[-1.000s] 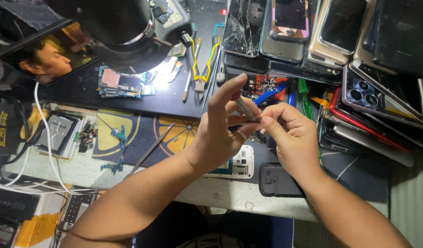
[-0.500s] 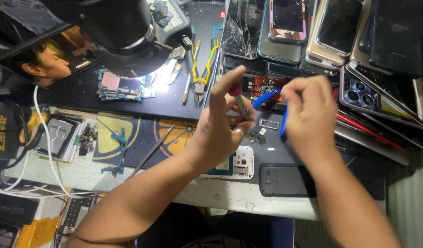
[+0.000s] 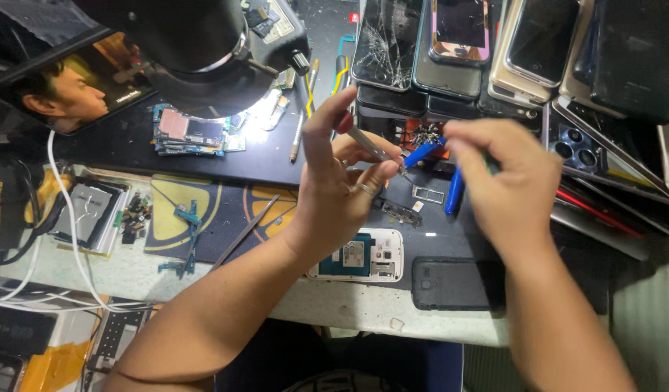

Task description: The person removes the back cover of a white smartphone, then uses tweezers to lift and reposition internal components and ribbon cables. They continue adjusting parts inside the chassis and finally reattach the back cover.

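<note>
Left hand (image 3: 341,189) pinches metal tweezers (image 3: 370,147) above the worktop (image 3: 276,156). Right hand (image 3: 505,185) grips a blue-handled screwdriver (image 3: 421,154), tip beside the tweezers. White opened phone (image 3: 360,255) lies below, black back cover (image 3: 450,283) next to it.

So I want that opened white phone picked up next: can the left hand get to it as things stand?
Probably yes. The opened white phone lies uncovered on the mat, just below the left hand, nothing on it. But that hand is pinching slim metal tweezers, so it isn't free.
</note>
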